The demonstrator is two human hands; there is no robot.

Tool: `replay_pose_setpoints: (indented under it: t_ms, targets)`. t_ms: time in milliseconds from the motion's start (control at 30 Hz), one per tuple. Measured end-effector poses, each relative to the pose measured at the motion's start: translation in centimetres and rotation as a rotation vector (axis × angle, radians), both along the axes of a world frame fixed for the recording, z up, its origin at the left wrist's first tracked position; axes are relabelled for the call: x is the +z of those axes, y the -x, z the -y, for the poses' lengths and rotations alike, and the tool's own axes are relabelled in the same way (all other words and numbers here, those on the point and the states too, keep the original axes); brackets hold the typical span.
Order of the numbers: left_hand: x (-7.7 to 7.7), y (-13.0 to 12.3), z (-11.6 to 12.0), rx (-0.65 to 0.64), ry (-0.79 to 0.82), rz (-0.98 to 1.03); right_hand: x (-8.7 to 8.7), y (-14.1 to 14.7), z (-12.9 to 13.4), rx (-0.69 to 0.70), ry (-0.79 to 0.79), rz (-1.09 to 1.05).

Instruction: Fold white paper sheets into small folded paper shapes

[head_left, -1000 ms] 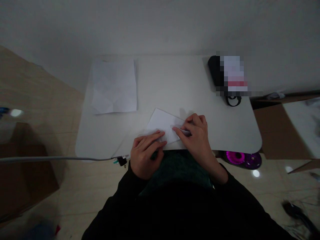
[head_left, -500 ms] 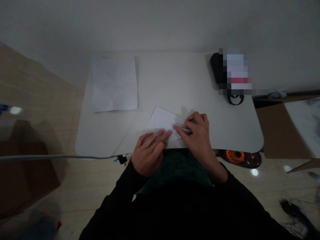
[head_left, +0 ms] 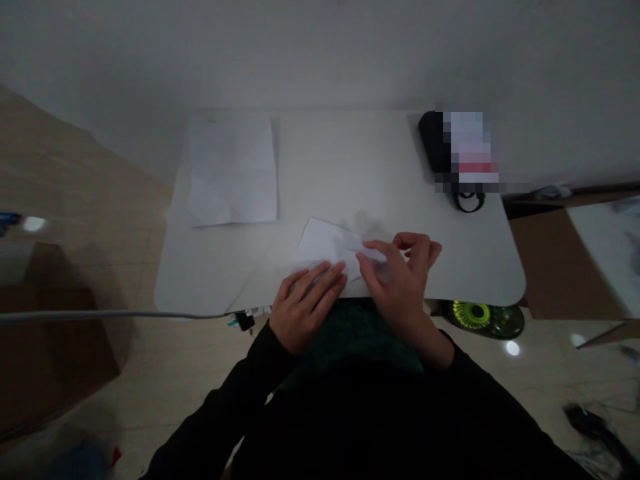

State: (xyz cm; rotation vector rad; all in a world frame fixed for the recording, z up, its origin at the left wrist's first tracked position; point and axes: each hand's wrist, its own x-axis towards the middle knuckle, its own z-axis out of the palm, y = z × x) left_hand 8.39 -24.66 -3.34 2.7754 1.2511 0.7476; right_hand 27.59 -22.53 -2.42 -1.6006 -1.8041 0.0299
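Note:
A folded sheet of white paper (head_left: pixel 327 241) lies near the front edge of the table, partly covered by both hands. My left hand (head_left: pixel 307 303) rests flat on its lower left part with the fingers stretched out. Over the paper's right end is my right hand (head_left: pixel 403 283); its thumb and index finger are a little apart, and the other fingers are bent. Whether the right fingertips touch the paper is hard to tell. The right hand hides the paper's right tip.
Flat white sheets (head_left: pixel 233 173) lie at the table's back left. A black case (head_left: pixel 434 143) with a strap stands at the back right, partly blurred out. A cable (head_left: pixel 125 313) crosses at left, and a lit fan-like device (head_left: pixel 473 315) shows below the table's right edge.
My right hand has shifted right, its thumb and index finger parting from the paper's fold. The left fingers have flattened out further. The device's light went from orange to yellow-green.

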Motion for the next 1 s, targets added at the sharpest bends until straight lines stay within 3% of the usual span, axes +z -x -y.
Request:
replay_pose_setpoints:
  t_ms: [100, 200, 367, 767, 1000]
  targets:
    - [-0.1, -0.4, 0.4, 0.05, -0.024, -0.013, -0.3, 0.0, 2.3, 0.161, -0.116, 0.129]
    - [-0.3, -0.8, 0.7, 0.092, -0.051, -0.01, -1.1, 0.0, 3.6, 0.223, -0.074, 0.179]
    - [-0.6, -1.1, 1.0, 0.118, -0.039, -0.01, -1.8, 0.1, 3.6, 0.155, -0.015, 0.168]
    - [-0.4, -1.3, 1.3, 0.149, -0.032, -0.069, -0.8, -1.5, 2.3, -0.098, 0.027, 0.201]
    - [0.3, -0.7, 0.8, 0.078, 0.009, -0.059, -0.6, -2.4, 1.2, -0.164, 0.031, 0.201]
